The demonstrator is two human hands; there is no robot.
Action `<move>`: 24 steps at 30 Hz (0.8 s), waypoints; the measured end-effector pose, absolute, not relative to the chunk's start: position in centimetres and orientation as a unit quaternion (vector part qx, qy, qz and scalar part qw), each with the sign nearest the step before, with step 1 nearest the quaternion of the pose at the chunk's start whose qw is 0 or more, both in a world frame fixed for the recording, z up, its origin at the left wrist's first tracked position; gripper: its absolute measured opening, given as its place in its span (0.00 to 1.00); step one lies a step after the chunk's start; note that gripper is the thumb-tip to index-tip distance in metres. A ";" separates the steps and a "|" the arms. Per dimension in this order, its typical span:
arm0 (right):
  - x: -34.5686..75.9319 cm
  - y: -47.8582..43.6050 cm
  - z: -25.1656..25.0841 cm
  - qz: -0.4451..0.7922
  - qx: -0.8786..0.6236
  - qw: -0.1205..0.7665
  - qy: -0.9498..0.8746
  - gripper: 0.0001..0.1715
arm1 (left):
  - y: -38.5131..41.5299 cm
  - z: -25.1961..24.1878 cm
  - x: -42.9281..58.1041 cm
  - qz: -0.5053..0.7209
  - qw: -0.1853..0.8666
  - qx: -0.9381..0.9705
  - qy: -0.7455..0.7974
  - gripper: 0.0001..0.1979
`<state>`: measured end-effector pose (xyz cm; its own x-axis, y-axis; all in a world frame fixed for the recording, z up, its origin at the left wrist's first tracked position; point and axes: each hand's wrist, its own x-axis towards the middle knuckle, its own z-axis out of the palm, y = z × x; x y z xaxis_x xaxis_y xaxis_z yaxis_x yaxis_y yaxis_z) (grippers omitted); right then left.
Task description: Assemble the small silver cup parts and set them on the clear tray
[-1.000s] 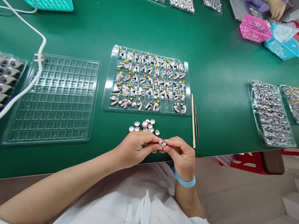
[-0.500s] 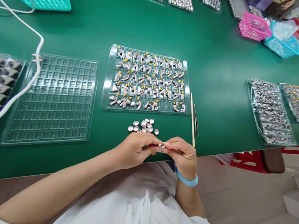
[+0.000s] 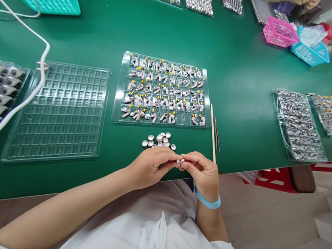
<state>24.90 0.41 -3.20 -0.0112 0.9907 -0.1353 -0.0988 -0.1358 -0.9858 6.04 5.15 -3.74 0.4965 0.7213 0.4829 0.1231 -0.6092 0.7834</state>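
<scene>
My left hand (image 3: pixel 151 168) and my right hand (image 3: pixel 205 176) meet fingertip to fingertip at the table's front edge. Between them is a small shiny silver part (image 3: pixel 182 162) with a pale end, which looks like a piece of an earbud; fingers hide most of it. Both hands are pinched closed on it. Just beyond my left hand lies a loose group of small round metal caps (image 3: pixel 159 138). Farther back, a clear plastic tray (image 3: pixel 116 107) holds rows of curved, beige earbud-like stems with yellow tabs, along with round silvery pieces.
A wooden stick (image 3: pixel 213 134) and tweezers (image 3: pixel 217 134) lie right of the tray. At left are a clear compartment tray (image 3: pixel 98 132), a white cable (image 3: pixel 42 62) and a turquoise basket (image 3: pixel 50 3). Filled trays (image 3: pixel 299 127) and pink (image 3: pixel 281 31) and blue baskets (image 3: pixel 310 53) stand right; another person's hands (image 3: pixel 306 0) show beyond.
The small silver part has turned between my fingertips, and more of its shiny face shows. My right fingers have shifted slightly around it; the caps and trays stay put.
</scene>
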 end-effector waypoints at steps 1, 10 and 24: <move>24.8 0.4 -3.1 0.546 -0.511 0.490 -0.448 0.09 | 5.1 -3.8 6.1 0.431 0.337 0.793 0.268 0.08; 23.9 -0.5 -3.2 0.474 -0.546 0.500 -0.477 0.12 | 5.1 -4.1 6.1 0.457 0.274 0.806 0.259 0.11; 23.2 -0.5 -3.9 0.467 -0.544 0.544 -0.435 0.08 | 5.2 -4.1 6.2 0.455 0.272 0.808 0.257 0.11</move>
